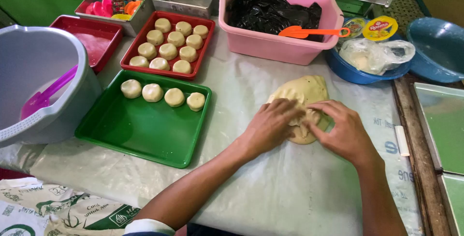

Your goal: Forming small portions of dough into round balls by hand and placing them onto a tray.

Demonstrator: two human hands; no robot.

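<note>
**Both hands down on the soft dough**

Head view, looking down at the table:

Pale dough sheet (303, 96) lying flat on the white table cover (270, 187), a bit right of the middle. Long way of the dough running from about 12 o'clock down to 6 o'clock. Far end bare and wide, near end bunched up under the fingers.

Left hand (270, 125) coming in from 7 o'clock, fingers close together and bent, tips pressing on the near lump of dough. Right hand (344, 130) coming in from 5 o'clock, fingers a little spread, tips curled onto the same lump. Fingertips of both hands almost meeting in the middle. Not clear whether pinching or just pushing, as the tips hide the dough there. Both hands about the same way from the dough, touching it; rest of the dough lying toward 12 o'clock from the fingers.

Around it: green tray (140, 129) at 9 o'clock with 4 round dough balls (163, 94) in a row. Red tray (130, 62) at 10 o'clock with 10 more. Pink tub (270, 42) at 12 o'clock with an orange scoop (309, 32) on its rim. Grey bucket (43, 71) far left. Blue bowl (353, 74) at 1 o'clock.
</note>
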